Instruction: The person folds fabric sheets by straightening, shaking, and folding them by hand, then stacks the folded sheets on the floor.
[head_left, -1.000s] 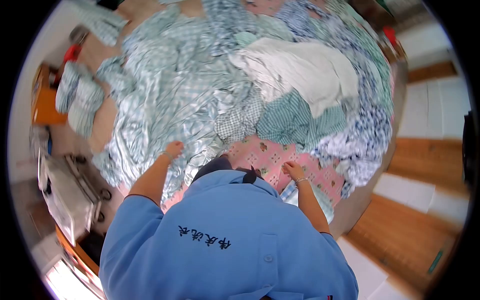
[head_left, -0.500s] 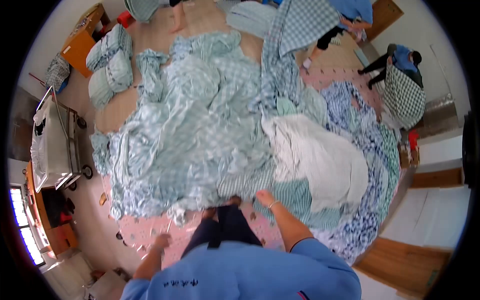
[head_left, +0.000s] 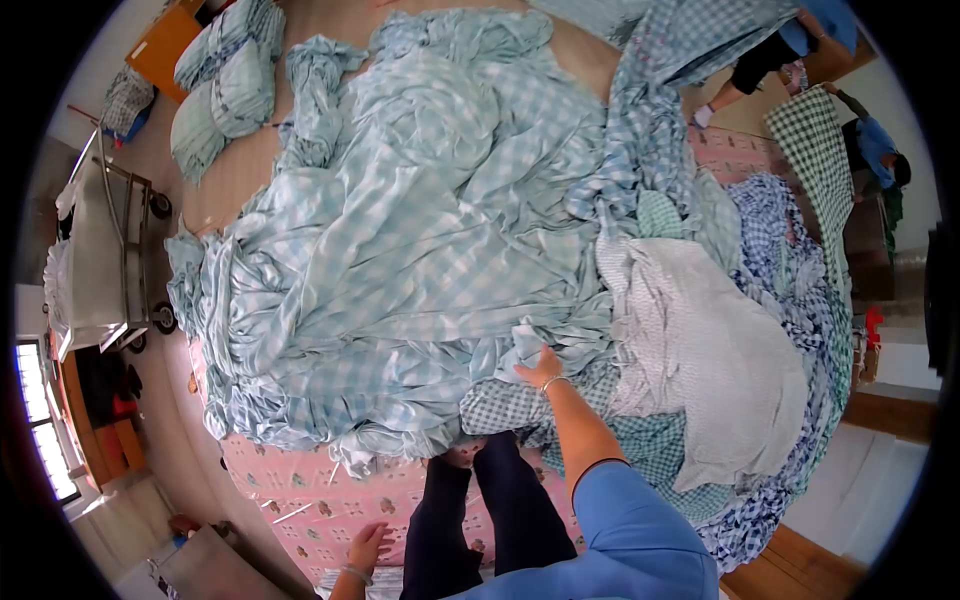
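My right hand [head_left: 541, 369] reaches onto the near edge of a large heap of light blue checked cloth [head_left: 400, 250], its fingers closed on a raised fold. Just below that hand lies a small grey-green checked cloth [head_left: 500, 405]. To its right are a white cloth [head_left: 700, 340] and a teal checked cloth [head_left: 645, 445]. My left hand [head_left: 368, 548] hangs low over the pink patterned sheet [head_left: 300, 490], fingers apart and holding nothing.
Tied bundles [head_left: 240, 85] lie at the upper left, above a wheeled cart [head_left: 110, 245]. Blue-and-white checked cloth [head_left: 765, 215] runs down the right side. At the upper right, one person [head_left: 765, 65] stands near another [head_left: 875, 150] with green checked cloth [head_left: 815, 145].
My right hand has moved forward onto the light blue heap and closed on a fold. My left hand has shifted right, low over the sheet. The view has moved and the heap appears larger.
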